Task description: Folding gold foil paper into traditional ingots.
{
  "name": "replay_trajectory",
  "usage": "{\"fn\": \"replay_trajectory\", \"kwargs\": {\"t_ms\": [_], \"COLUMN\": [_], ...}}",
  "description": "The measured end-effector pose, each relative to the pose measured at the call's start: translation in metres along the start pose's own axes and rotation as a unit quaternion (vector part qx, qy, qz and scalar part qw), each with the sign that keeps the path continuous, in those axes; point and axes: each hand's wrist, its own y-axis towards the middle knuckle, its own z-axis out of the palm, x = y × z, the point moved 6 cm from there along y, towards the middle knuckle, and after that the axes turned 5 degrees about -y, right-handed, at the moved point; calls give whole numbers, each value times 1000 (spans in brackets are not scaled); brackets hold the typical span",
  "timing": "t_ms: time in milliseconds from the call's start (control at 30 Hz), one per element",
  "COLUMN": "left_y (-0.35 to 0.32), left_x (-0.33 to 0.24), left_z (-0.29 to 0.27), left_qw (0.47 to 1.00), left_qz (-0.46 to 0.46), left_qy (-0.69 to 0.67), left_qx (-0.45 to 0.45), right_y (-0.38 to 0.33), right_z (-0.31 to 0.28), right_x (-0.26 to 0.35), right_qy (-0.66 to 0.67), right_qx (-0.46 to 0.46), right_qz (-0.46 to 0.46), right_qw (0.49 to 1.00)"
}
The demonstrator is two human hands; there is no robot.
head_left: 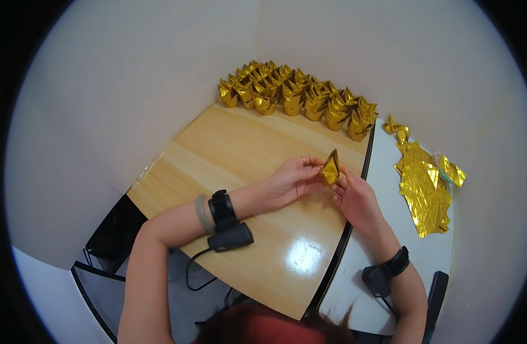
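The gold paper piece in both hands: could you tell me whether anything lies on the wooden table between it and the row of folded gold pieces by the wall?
Nothing visible does: between the gold paper piece and the row of folded pieces shows only bare wooden table.

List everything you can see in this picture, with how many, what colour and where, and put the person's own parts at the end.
Folded foil piece: one, gold, pinched between both hands above the wooden table.
Finished folded pieces: a crowded row, too many to count, gold, along the far edge of the wooden table by the wall.
Flat foil sheets: a loose stack, gold, on the white table at right.
Wooden table: one, light brown.
White table: one, adjoining on the right.
Bangle: one, pale green, left wrist.
Wrist devices: two, black, one per wrist.
Left hand: holding the piece.
Right hand: holding the piece.
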Motion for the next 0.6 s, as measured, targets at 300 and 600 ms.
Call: {"fn": "replay_trajectory", "kwargs": {"t_ms": [300, 600], "left_y": [-24, -33], "left_x": [-35, -18], "left_z": [50, 58], "left_qw": [714, 539], "left_qz": [279, 229], "left_qy": [636, 783], "left_qx": [87, 210], "right_y": [5, 4], "right_z": [-17, 1], "right_x": [7, 16], "right_qy": [-83, -541], "right_qx": [42, 81], "right_qz": [61, -8], "right_qw": [994, 837]}}
